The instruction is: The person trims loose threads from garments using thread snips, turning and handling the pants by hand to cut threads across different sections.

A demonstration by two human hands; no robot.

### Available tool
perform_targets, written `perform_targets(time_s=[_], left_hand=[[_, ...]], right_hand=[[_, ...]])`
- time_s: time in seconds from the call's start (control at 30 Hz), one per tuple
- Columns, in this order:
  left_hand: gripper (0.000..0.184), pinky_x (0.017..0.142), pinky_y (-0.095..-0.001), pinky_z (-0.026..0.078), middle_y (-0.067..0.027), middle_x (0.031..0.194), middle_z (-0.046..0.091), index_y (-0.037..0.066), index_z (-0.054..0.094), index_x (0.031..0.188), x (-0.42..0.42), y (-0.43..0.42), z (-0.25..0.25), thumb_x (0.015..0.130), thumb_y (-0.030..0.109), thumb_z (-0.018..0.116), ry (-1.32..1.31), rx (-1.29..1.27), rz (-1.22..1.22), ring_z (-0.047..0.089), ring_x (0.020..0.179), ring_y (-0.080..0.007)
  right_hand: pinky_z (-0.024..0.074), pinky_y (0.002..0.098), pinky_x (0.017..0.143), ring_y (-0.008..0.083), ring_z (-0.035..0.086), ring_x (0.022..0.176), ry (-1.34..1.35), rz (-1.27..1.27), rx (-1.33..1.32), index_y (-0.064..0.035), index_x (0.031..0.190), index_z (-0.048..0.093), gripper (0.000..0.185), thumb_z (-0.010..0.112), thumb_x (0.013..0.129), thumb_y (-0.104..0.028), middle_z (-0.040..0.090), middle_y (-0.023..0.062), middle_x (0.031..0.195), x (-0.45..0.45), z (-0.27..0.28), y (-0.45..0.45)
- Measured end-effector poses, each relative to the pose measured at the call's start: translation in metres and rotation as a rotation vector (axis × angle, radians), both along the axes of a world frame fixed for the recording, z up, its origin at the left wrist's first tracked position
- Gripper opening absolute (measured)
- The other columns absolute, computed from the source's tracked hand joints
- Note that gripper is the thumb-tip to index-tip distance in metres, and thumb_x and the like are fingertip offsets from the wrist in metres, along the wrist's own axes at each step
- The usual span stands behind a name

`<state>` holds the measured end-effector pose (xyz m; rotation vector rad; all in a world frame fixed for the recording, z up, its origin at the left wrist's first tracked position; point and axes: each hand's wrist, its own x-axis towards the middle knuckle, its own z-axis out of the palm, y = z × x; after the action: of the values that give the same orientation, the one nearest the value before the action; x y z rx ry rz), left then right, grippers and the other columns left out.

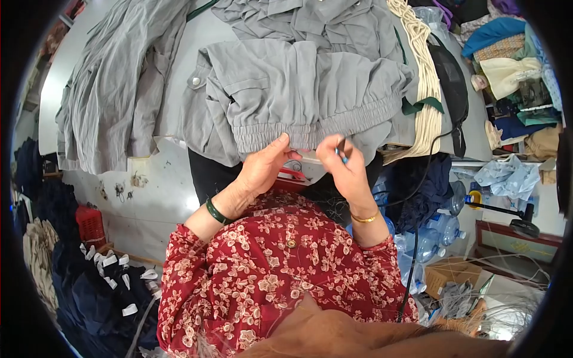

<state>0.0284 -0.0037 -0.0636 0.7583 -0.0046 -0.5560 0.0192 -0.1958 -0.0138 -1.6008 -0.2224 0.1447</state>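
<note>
A grey garment (pixel 268 89) with a gathered elastic waistband (pixel 358 122) lies on the table, its waistband edge towards me. My left hand (pixel 265 164), a dark green bangle at its wrist, pinches the waistband's near edge between thumb and fingers. Just to the right, my right hand (pixel 345 170) is closed around a small tool (pixel 341 153) with a dark tip and a blue part. Its exact kind is hidden by the fingers. A little pinkish material shows at the waistband between the hands. The right hand is slightly blurred and close to the waistband edge.
More grey garments (pixel 119 77) lie at the left and back of the table. A bundle of cream cords (pixel 427 77) and a black cable (pixel 425 179) run along the right. Dark clothes with white labels (pixel 110 262) are piled at lower left; plastic bottles (pixel 441 230) stand at right.
</note>
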Motion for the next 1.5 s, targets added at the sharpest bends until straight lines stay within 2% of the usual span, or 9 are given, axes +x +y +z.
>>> perform_targets(time_s=[0.03,0.13,0.2,0.3,0.97,1.07,1.17,1.37,1.5], left_hand=[[0.036,0.09,-0.0353,0.042,-0.008,0.108,0.058,0.004,0.057,0.111,0.001,0.001,0.0,0.097,0.036,0.049,-0.006,-0.028,-0.02,0.049,0.097,-0.0176],[0.038,0.091,-0.0366,0.04,-0.0122,0.117,0.057,0.003,0.058,0.114,0.001,0.001,-0.007,0.099,0.035,0.044,-0.023,0.033,0.002,0.051,0.096,-0.0204],[0.037,0.091,-0.0364,0.04,-0.0113,0.117,0.058,0.003,0.057,0.114,0.001,0.002,-0.017,0.099,0.034,0.044,-0.018,-0.031,-0.007,0.051,0.098,-0.0198],[0.035,0.093,-0.0354,0.039,-0.0076,0.113,0.057,0.003,0.057,0.113,0.0,-0.001,-0.01,0.098,0.034,0.047,-0.032,-0.007,0.027,0.051,0.098,-0.0185],[0.037,0.092,-0.0351,0.039,-0.0091,0.119,0.059,0.002,0.056,0.119,0.0,0.001,-0.004,0.098,0.032,0.046,-0.048,-0.127,0.037,0.052,0.109,-0.0195],[0.038,0.091,-0.0347,0.039,-0.0091,0.118,0.059,0.002,0.057,0.118,0.0,0.001,-0.004,0.099,0.032,0.045,-0.039,-0.128,0.038,0.052,0.108,-0.0192],[0.038,0.091,-0.0344,0.039,-0.0088,0.117,0.061,0.003,0.057,0.119,0.0,0.001,-0.003,0.099,0.033,0.045,-0.037,-0.151,0.012,0.053,0.107,-0.0189],[0.036,0.09,-0.0345,0.04,-0.0117,0.109,0.063,0.004,0.058,0.111,0.003,0.001,-0.006,0.098,0.036,0.046,-0.006,-0.151,-0.031,0.055,0.099,-0.0186],[0.033,0.09,-0.0346,0.041,-0.0151,0.103,0.064,0.007,0.057,0.102,0.002,0.007,-0.014,0.098,0.038,0.047,0.068,-0.094,-0.035,0.056,0.092,-0.0181]], right_hand=[[0.0402,0.0241,0.057,0.0108,0.05,0.061,-0.015,0.115,0.119,-0.0013,0.085,0.055,0.012,0.064,0.087,-0.01,0.057,0.0047,0.068,-0.007,0.007,0.001],[0.0418,0.0247,0.059,0.0129,0.054,0.064,-0.148,0.573,-0.01,-0.0007,0.086,0.056,0.013,0.066,0.084,-0.009,0.059,0.0068,0.071,-0.015,0.014,-0.01],[0.0459,0.0311,0.061,0.0206,0.059,0.07,-0.288,0.195,-0.352,-0.0013,0.089,0.057,0.02,0.072,0.079,-0.011,0.061,0.0102,0.08,-0.016,0.014,-0.002],[0.0472,0.0377,0.065,0.0288,0.06,0.074,-0.463,-0.286,-0.518,-0.002,0.092,0.058,0.023,0.073,0.077,-0.012,0.06,0.012,0.083,-0.004,0.01,0.016],[0.047,0.0366,0.073,0.0301,0.057,0.086,-0.526,-0.268,-0.639,-0.0029,0.106,0.055,0.031,0.068,0.079,-0.009,0.058,0.0138,0.096,-0.004,0.001,0.01],[0.0471,0.0327,0.073,0.0238,0.057,0.087,-0.432,-0.248,-0.536,-0.0025,0.107,0.055,0.03,0.068,0.081,-0.009,0.057,0.0113,0.096,-0.002,-0.003,0.013],[0.0459,0.0284,0.076,0.0157,0.055,0.089,-0.182,-0.222,-0.122,-0.0012,0.109,0.054,0.03,0.069,0.083,-0.009,0.057,0.0061,0.097,-0.001,-0.015,0.013],[0.042,0.0226,0.078,0.0086,0.05,0.086,-0.145,-0.143,0.367,-0.0016,0.109,0.052,0.031,0.068,0.083,-0.002,0.054,0.0017,0.098,-0.005,-0.031,0.017],[0.0401,0.0195,0.07,0.0054,0.047,0.078,-0.09,-0.105,0.784,-0.0041,0.098,0.053,0.026,0.067,0.079,0.006,0.051,-0.0011,0.087,-0.003,-0.027,0.007]])
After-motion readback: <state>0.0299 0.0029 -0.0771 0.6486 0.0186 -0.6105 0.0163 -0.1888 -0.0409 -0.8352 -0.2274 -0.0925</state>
